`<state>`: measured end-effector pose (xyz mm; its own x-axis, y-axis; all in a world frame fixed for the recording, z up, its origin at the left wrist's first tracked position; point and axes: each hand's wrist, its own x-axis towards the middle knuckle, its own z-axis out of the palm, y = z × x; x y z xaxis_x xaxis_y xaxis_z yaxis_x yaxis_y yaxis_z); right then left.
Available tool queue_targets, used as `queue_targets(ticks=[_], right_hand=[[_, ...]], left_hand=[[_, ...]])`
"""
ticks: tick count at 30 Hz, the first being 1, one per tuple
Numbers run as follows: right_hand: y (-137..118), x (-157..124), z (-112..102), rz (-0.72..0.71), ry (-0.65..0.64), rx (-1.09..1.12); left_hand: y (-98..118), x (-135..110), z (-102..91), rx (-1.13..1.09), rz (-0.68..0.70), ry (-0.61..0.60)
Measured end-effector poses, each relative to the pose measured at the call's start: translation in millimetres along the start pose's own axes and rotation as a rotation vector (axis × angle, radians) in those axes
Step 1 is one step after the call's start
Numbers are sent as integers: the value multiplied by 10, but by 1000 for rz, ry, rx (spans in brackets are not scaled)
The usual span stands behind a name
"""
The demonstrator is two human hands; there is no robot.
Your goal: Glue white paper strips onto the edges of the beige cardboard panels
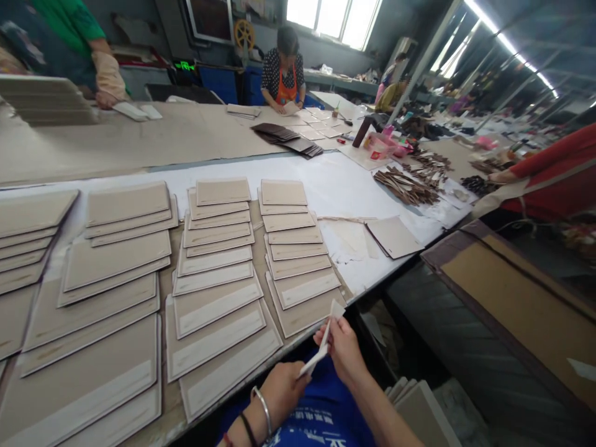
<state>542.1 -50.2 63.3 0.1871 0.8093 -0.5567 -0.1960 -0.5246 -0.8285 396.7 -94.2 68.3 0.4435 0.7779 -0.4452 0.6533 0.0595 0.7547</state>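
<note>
My left hand (282, 391), with bracelets at its wrist, is closed on the lower end of some thin white strips (317, 358). The fingers of my right hand (343, 349) pinch the same strips farther up, where they bend and their top end fans out. Both hands are above my blue apron (321, 410), just off the table's front edge. Beyond them lie overlapping columns of beige panels (302, 313). Several panels bear a white strip (223, 360) along the near edge; others show a faint brownish smear there. How many strips I hold is hidden.
A separate beige panel pile (395, 237) lies to the right, near brown strips (405, 185) and a pink basket (379, 148). Dark panels (286, 138) lie farther back. Co-workers stand across the table: one in an orange apron (286, 87), another in green (69, 28) at left.
</note>
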Motion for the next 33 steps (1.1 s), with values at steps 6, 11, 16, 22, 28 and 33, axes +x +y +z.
queue_targets(ticks=[6, 11, 16, 22, 28, 33], right_hand=[[-138, 423, -190, -322, -255, -982], [-277, 602, 62, -454, -609, -1575], [-357, 765, 232, -401, -746, -1683], [-327, 899, 327, -414, -846, -1706], [-312, 945, 395, -476, -898, -1761], [-316, 943, 446, -496, -914, -1809]], left_hand=[[-79, -14, -67, 271, -100, -29], [-160, 118, -115, 434, 1, 89], [-331, 218, 21, 464, 122, 255], [-492, 279, 147, 516, 143, 360], [-532, 318, 162, 506, 145, 360], [-519, 345, 137, 536, 150, 309]])
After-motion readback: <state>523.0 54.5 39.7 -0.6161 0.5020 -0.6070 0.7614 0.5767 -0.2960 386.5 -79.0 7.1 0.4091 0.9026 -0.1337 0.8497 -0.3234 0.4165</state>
